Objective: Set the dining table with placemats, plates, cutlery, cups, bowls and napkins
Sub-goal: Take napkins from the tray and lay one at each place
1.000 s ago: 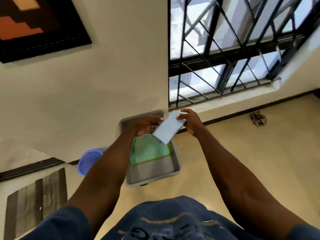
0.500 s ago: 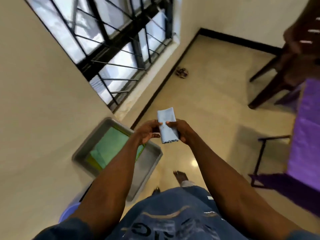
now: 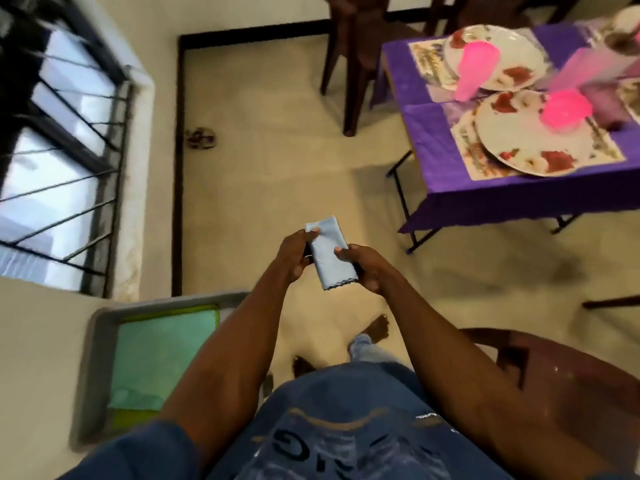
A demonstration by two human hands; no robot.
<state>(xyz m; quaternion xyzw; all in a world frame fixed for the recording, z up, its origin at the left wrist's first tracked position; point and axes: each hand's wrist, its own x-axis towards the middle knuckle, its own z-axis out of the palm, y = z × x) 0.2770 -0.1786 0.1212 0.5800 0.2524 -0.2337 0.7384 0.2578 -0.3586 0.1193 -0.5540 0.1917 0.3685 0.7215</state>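
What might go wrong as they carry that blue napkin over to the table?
The napkin is only pinched at its edges by the left hand and right hand, so it may unfold or slip. A chair sits close on the right, easy to bump. Placing it could knock the pink cups on the plates.

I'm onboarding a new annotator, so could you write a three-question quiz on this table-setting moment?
1. True or false: the folded blue napkin is held by both the left hand and the right hand.
2. What lies in the grey tray? A) plates B) a green cloth C) cutlery
3. Fill in: the pink cups stand upside down on the floral ____.

Key:
1. True.
2. B, the green cloth.
3. plates, which lie on placemats on the purple tablecloth.
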